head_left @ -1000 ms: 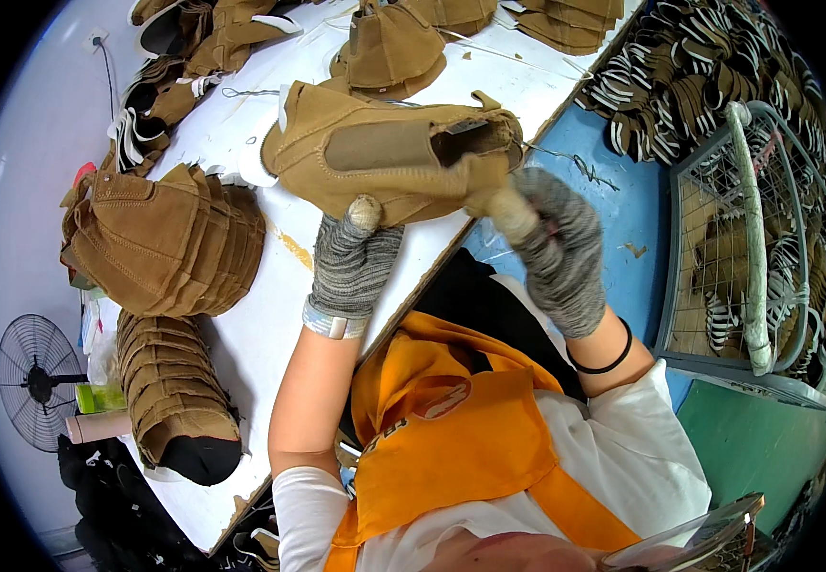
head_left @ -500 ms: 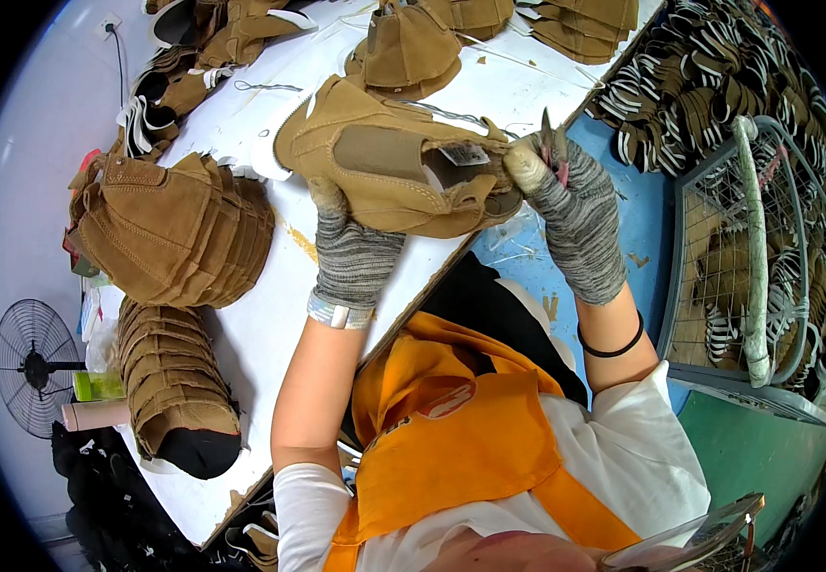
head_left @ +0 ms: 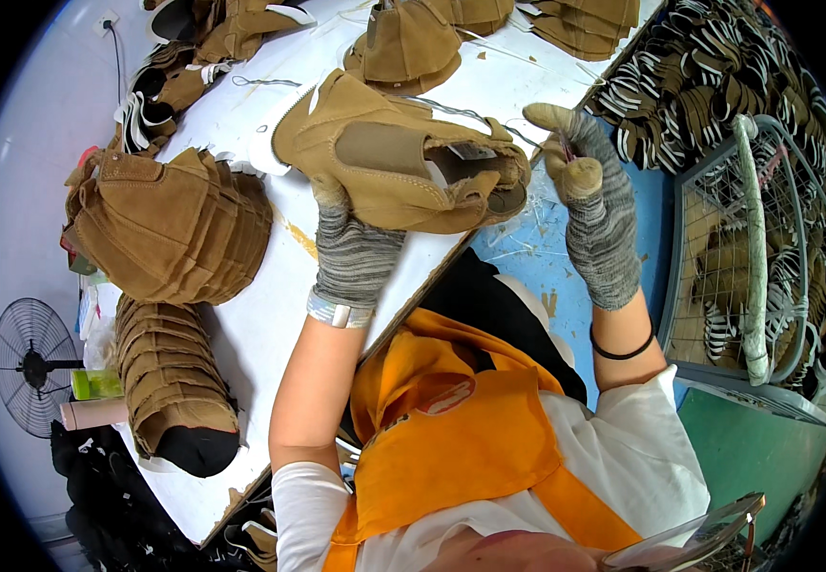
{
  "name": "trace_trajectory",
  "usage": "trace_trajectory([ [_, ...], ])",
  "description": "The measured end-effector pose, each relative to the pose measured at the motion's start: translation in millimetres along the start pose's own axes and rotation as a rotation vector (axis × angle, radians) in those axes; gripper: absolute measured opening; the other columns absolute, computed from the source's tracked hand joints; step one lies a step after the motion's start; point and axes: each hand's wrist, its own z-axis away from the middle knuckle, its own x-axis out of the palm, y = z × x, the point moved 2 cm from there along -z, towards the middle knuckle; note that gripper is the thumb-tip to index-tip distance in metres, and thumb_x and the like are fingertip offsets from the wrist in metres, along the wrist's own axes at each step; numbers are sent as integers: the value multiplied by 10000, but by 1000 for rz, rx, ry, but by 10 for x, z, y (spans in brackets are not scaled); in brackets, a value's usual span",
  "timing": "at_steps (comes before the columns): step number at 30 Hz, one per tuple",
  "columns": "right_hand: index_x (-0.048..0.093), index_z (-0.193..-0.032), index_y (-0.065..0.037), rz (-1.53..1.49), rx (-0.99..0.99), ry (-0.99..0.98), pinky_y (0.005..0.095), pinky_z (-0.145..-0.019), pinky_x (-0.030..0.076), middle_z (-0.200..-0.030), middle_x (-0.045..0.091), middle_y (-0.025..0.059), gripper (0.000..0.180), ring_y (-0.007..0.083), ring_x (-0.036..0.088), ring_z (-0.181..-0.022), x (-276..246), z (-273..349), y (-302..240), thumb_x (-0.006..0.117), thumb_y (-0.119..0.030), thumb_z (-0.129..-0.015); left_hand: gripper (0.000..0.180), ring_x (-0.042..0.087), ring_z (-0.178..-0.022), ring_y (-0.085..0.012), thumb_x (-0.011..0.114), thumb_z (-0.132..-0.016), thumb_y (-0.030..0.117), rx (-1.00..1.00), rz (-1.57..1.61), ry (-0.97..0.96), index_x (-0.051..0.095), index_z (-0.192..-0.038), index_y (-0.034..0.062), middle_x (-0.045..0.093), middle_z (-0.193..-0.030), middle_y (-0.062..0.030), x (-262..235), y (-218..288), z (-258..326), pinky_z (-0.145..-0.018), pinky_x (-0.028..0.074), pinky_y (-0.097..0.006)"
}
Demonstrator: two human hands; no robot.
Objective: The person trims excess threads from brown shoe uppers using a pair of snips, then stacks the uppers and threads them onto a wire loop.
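Right hand [head_left: 589, 191] now off tan boot upper [head_left: 399, 162], perhaps.

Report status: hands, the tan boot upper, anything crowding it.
Left hand grips tan boot upper over the white table. Right hand off it, pinching something small, unclear. Stacked uppers lie to the left, apart.

Both hands wear grey knit gloves with tan fingertips, and both forearms are bare, rising from the lower edge. The left hand [head_left: 354, 250] reaches up and forward, its grip closed with fingers curled. The right hand [head_left: 592, 195] is raised apart from it, thumb and fingertips pinched together, a black band on its wrist.
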Motion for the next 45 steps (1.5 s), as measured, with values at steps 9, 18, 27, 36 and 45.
trace_trajectory([
  [9, 640, -1180, -197, 727, -440, -189, 297, -539, 422, -671, 499, 27, 478, 176, 489, -605, -289, -64, -294, 699, -318, -722, 771, 421, -1243, -302, 637, -799, 504, 7, 36, 30, 308, -1381, 121, 410, -1360, -124, 73, 25, -14, -1069, 351, -481],
  [18, 652, -1152, -237, 878, -521, -179, 301, -473, 389, -616, 455, 17, 400, 166, 471, -539, -266, -88, -252, 655, -330, -764, 724, 405, -1261, -301, 621, -827, 471, -32, 27, -45, 309, -1382, 124, 398, -1374, -122, 60, 41, 16, -1077, 340, -482],
  [27, 651, -1153, -231, 859, -505, -242, 309, -478, 394, -639, 476, 15, 405, 175, 479, -543, -286, -98, -297, 663, -334, -762, 712, 390, -1273, -296, 615, -839, 454, -38, 74, -16, 304, -1387, 124, 392, -1386, -119, 34, 44, 8, -1090, 318, -480],
  [36, 664, -1135, -217, 966, -522, -202, 307, -487, 411, -659, 517, 24, 391, 180, 516, -570, -350, -120, -385, 678, -311, -756, 720, 389, -1273, -302, 613, -842, 459, -16, 23, -12, 294, -1393, 123, 391, -1385, -124, 51, 47, -6, -1086, 323, -480],
  [45, 669, -1120, -219, 1031, -547, -184, 302, -474, 406, -666, 541, 22, 388, 170, 530, -571, -348, -111, -445, 697, -283, -738, 753, 388, -1272, -315, 624, -827, 472, -25, -37, -2, 285, -1392, 108, 384, -1378, -145, 56, 22, 9, -1084, 329, -480],
])
